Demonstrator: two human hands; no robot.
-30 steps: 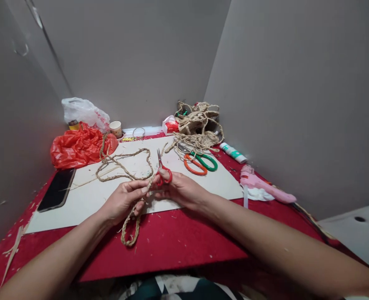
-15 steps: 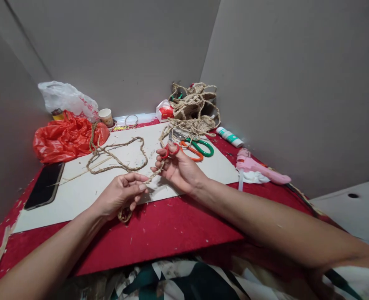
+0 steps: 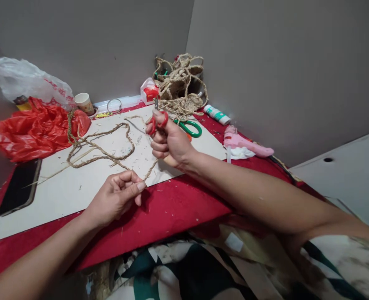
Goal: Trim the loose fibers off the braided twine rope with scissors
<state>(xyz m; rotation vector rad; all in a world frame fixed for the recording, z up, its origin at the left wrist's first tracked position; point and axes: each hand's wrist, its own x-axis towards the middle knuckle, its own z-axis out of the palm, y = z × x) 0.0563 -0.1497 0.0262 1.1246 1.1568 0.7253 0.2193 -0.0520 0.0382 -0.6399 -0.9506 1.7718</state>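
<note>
My left hand pinches a braided straw rope between thumb and fingers near the table's front edge. My right hand is closed on small red-handled scissors, their blades pointing up and away from me. The short stretch of rope runs from the left fingertips up toward the right hand. Another length of the rope lies in a loose loop on the white board, left of the hands. Behind my right hand are larger scissors with a green handle, partly hidden along with an orange handle.
A tangled heap of straw rope stands at the back beside a red-and-white box. Red and white plastic bags, a paper cup and a phone are left. A pink glue gun and white-green tube lie right.
The view has shifted, so the table items appear farther left and higher. My right hand has turned the red scissors upright, and its fingers have curled in. My left hand still pinches the rope.
</note>
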